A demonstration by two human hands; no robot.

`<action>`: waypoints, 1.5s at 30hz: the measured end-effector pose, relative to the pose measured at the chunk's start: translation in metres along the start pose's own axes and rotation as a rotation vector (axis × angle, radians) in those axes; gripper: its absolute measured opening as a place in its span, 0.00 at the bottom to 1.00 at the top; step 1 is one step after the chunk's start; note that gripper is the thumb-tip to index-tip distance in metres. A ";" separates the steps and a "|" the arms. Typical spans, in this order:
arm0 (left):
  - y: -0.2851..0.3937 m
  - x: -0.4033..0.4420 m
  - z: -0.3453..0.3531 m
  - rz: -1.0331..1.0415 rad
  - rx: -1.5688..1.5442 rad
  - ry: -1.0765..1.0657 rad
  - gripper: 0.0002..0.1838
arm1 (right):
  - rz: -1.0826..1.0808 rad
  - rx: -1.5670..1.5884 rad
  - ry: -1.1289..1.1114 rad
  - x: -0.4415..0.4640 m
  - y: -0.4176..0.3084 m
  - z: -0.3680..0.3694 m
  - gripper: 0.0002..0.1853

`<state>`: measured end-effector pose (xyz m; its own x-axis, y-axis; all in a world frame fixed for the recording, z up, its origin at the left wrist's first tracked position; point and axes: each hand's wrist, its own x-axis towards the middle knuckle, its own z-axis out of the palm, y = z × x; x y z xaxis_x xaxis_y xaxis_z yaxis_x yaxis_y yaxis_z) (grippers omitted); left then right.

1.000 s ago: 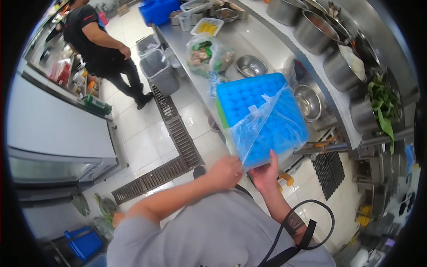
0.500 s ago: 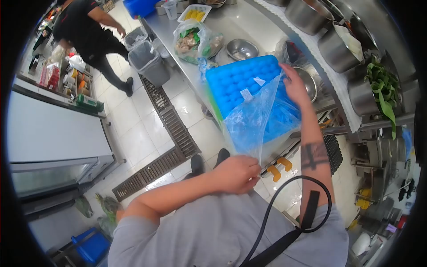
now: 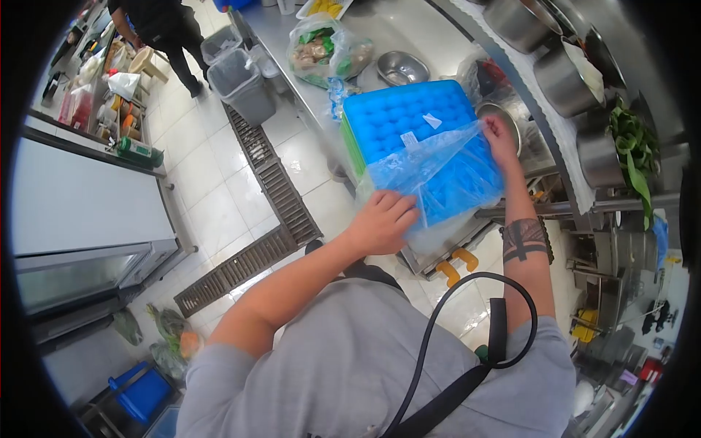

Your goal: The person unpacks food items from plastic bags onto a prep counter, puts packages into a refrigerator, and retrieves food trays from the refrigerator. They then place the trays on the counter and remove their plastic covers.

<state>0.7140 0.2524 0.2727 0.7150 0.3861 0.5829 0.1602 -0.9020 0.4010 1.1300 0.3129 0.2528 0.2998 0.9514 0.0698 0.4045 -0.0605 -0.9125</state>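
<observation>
A stack of blue dimpled trays (image 3: 405, 120), with green layers showing beneath at its left side, rests on the steel counter's near end. Clear plastic bag film (image 3: 445, 171) covers the part of the stack closest to me, while the far part is bare. My left hand (image 3: 383, 221) is at the bag's near left side, fingers curled down on the film. At the right edge of the stack, my right hand (image 3: 499, 142) is closed in a pinch on the film's edge. Small white labels (image 3: 432, 121) lie on the blue surface.
Beyond the stack are a metal bowl (image 3: 402, 68) and a plastic bag of brown and green produce (image 3: 321, 51). Steel pots (image 3: 562, 77) and leafy greens (image 3: 632, 146) line the right shelf. Grey bins (image 3: 244, 87) stand left; a person (image 3: 164, 33) is farther off.
My left hand has moved up and forward, from the pulled-out bag corner onto the film by the trays. The film's taut peak has dropped lower. The other person has moved farther away.
</observation>
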 end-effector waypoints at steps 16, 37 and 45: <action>-0.005 -0.011 0.018 0.003 0.077 0.153 0.24 | 0.273 0.175 0.600 -0.176 -0.031 0.023 0.10; -0.059 -0.002 -0.003 0.084 -0.013 0.193 0.18 | 0.357 0.204 0.702 -0.263 -0.134 0.130 0.15; -0.084 0.004 -0.035 0.138 0.031 0.101 0.21 | 0.293 0.108 0.524 -0.278 -0.142 0.129 0.18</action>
<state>0.6794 0.3364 0.2662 0.6600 0.2745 0.6993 0.0876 -0.9526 0.2913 0.8776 0.0963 0.3107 0.7816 0.6232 -0.0261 0.1596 -0.2402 -0.9575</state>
